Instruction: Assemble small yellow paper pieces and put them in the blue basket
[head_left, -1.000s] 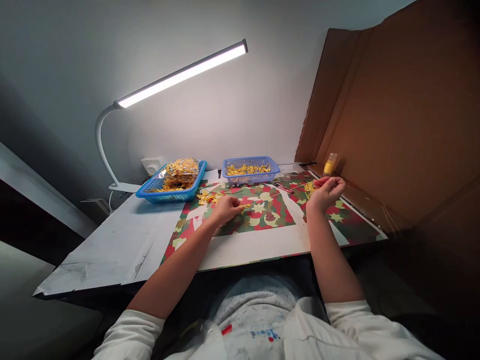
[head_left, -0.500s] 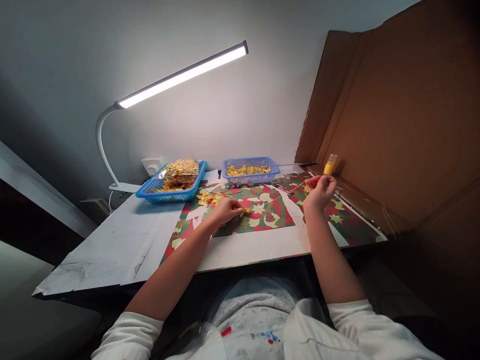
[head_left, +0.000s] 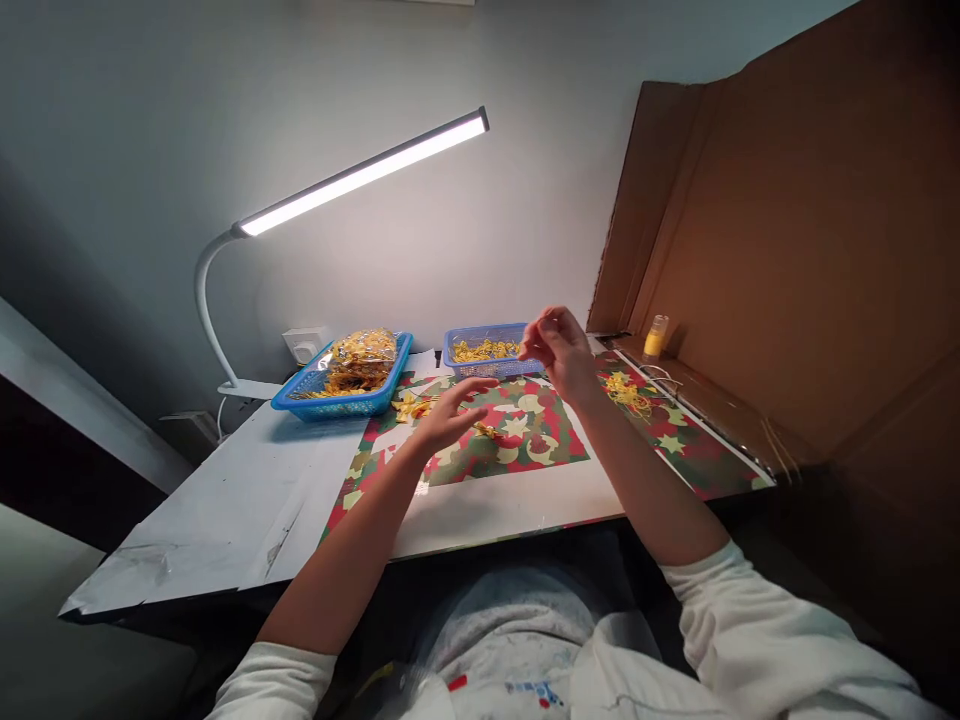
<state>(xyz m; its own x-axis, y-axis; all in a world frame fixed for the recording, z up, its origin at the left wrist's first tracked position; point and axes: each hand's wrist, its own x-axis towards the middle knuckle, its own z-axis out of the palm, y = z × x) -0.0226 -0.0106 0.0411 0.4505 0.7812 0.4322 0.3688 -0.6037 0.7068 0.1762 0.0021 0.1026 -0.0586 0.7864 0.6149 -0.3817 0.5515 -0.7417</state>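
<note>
Now I see my right hand (head_left: 559, 350) raised above the small blue basket (head_left: 491, 350) at the desk's far edge, fingers pinched narrow; what they grip, I cannot tell. My left hand (head_left: 450, 415) hovers with fingers wide beside a yellow piece (head_left: 487, 431).

Small craft workstation, looks like piecework at a desk. Past my left hand (head_left: 448, 420) sits a blue basket (head_left: 346, 385) of yellow bits and a clamp lamp (head_left: 330, 195); behind my right hand (head_left: 559, 348) a second basket (head_left: 487, 350). Patterned mat (head_left: 525, 440) under both, cardboard screen (head_left: 787, 250) to my right.
</note>
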